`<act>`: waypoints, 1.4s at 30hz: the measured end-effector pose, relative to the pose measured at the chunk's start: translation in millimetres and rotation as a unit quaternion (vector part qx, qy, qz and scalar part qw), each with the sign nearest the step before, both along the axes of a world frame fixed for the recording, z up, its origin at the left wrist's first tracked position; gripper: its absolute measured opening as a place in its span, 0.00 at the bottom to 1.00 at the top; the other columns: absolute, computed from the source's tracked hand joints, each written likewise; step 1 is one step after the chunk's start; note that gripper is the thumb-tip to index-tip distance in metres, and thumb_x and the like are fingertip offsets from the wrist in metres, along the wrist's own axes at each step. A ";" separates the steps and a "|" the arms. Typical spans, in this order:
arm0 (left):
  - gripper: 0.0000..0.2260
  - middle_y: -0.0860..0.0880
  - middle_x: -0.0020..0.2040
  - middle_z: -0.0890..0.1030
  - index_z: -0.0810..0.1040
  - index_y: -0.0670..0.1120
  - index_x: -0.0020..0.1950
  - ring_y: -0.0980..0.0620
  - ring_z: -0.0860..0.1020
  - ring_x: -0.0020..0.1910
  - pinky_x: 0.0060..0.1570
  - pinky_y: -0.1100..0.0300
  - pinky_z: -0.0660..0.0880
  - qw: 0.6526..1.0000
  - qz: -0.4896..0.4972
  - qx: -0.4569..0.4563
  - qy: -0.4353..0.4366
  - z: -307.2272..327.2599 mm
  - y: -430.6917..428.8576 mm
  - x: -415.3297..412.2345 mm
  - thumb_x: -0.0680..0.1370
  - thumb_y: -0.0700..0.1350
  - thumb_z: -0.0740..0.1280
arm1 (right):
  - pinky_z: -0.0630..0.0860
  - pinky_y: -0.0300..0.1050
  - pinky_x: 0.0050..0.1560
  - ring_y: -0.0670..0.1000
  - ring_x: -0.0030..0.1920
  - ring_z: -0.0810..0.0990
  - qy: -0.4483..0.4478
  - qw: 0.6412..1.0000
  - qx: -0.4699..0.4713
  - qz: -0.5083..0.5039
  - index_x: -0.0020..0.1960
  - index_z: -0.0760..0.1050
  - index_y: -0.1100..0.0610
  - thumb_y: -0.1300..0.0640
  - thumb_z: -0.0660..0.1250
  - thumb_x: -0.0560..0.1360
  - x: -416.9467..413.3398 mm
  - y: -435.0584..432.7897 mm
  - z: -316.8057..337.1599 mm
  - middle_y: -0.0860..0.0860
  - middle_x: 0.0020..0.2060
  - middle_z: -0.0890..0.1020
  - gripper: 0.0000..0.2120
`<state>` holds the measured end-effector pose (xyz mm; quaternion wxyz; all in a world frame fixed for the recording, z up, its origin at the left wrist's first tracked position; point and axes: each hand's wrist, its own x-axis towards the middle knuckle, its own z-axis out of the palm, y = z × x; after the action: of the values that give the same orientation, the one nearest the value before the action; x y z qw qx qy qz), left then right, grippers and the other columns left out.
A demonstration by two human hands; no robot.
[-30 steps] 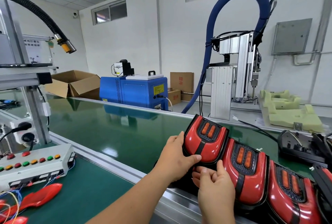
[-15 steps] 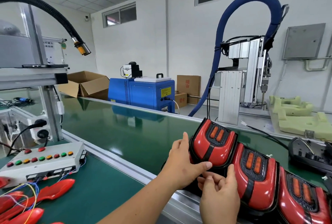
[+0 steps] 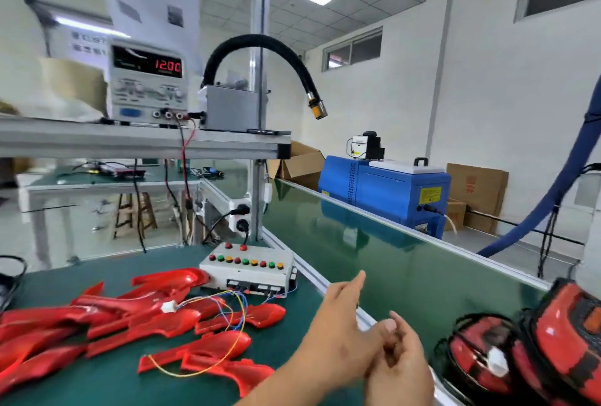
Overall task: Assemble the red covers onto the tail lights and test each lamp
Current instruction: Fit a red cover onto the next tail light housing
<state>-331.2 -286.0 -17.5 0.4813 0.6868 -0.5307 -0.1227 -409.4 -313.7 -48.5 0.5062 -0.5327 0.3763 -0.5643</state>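
Your left hand (image 3: 338,334) reaches flat over the right edge of the tabletop (image 3: 302,308); your right hand (image 3: 401,373) curls, contents unclear. Covered tail lights (image 3: 553,350) sit on the belt (image 3: 390,262); many loose red covers (image 3: 146,317) crowd the tabletop's left, so I judge much remains.

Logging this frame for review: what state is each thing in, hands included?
Power supply, on, display lit.
Red covers, loose, piled on the table.
Tail lights, lying at the belt's edge.
Cardboard box, open.
Left hand, open, empty.
Right hand, blurred, grip unclear.

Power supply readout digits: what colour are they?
Red digits on the power supply, clearest in the head view.
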 end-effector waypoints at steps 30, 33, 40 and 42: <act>0.11 0.64 0.46 0.78 0.81 0.54 0.58 0.64 0.75 0.50 0.45 0.82 0.64 0.885 0.464 0.014 0.037 -72.3 268.9 223.5 0.79 0.44 0.63 | 0.69 0.35 0.34 0.43 0.37 0.77 0.262 0.814 -0.240 0.460 0.42 0.74 0.54 0.58 0.62 0.79 278.6 197.5 -44.6 0.47 0.35 0.80 0.08; 0.12 0.61 0.45 0.78 0.80 0.51 0.60 0.63 0.76 0.47 0.44 0.82 0.64 0.878 0.477 0.032 0.022 -66.8 274.5 227.8 0.77 0.43 0.66 | 0.68 0.38 0.34 0.43 0.34 0.75 0.259 0.815 -0.230 0.466 0.40 0.73 0.55 0.57 0.63 0.79 280.7 197.4 -48.5 0.48 0.33 0.79 0.09; 0.10 0.48 0.49 0.84 0.82 0.47 0.57 0.45 0.81 0.50 0.55 0.52 0.77 0.785 0.616 -0.035 0.060 -21.7 329.6 290.0 0.77 0.44 0.66 | 0.68 0.37 0.30 0.44 0.28 0.70 0.281 0.812 -0.206 0.468 0.39 0.71 0.53 0.53 0.62 0.80 285.0 198.0 -54.4 0.49 0.31 0.77 0.11; 0.13 0.46 0.51 0.83 0.80 0.46 0.61 0.44 0.79 0.52 0.56 0.55 0.74 0.731 0.681 -0.009 0.041 -18.6 350.4 322.0 0.77 0.46 0.66 | 0.70 0.39 0.32 0.44 0.29 0.70 0.278 0.811 -0.201 0.473 0.40 0.71 0.52 0.53 0.62 0.80 285.1 198.0 -53.9 0.49 0.31 0.78 0.10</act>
<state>-9.2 64.4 -36.1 0.4639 0.8538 0.0985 0.2147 -124.3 -115.7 -102.5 0.4658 -0.8691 0.0801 -0.1457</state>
